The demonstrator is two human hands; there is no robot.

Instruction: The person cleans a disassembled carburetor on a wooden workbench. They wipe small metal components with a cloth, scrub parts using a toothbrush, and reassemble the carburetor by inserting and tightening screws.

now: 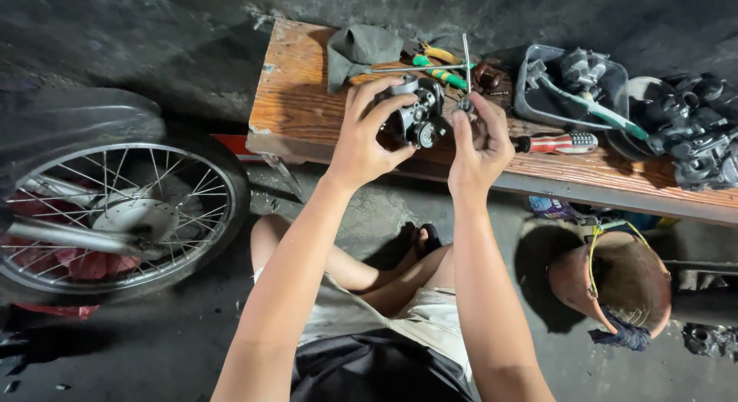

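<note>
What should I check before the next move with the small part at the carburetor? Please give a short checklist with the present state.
1. Left hand grips the carburetor firmly: ok.
2. Right hand pinches the small part at the carburetor's side: ok.
3. Small part seated or aligned: cannot tell, too small.
4. Carburetor held over the wooden bench, so a dropped piece lands there: ok.
5. Red-handled screwdriver within reach on the bench: ok.
6. T-handle wrench and green-handled pliers lie close behind the work: ok.
</note>
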